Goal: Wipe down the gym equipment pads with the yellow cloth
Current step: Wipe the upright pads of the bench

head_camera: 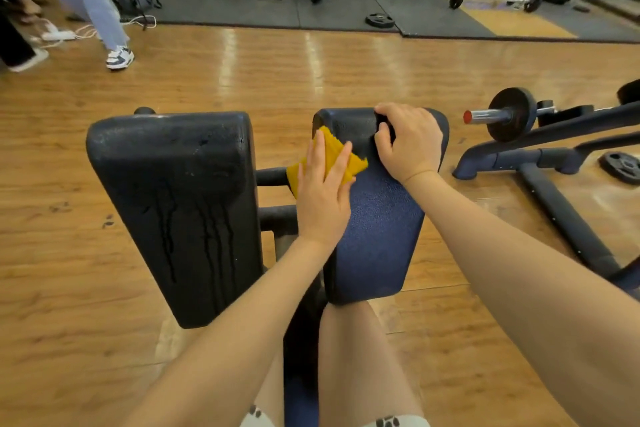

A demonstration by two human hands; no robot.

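Right now the left hand (pixel 323 189) lies flat, fingers straight, pressing the yellow cloth (pixel 332 158) against the upper left edge of the right pad (pixel 375 229), a dark blue, textured cushion. Part of the cloth hangs off that edge over a black frame bar (pixel 272 176) running between the two pads. The right hand (pixel 408 140) grasps the top of the same pad, its fingers curled over the upper end and the thumb hooked around the near side. Beside it, well apart across the gap, stands the left pad (pixel 173 204), black, with wet streaks running down its face. Both pads tilt up toward the camera over a wooden floor (pixel 311 73). To the right sits a dark machine frame (pixel 554 156) with a weight plate (pixel 509 118) on a chrome sleeve. Farther back, barbells rest on black mats (pixel 207 7), and a standing person's legs and a sneaker (pixel 119 57) show at upper left.
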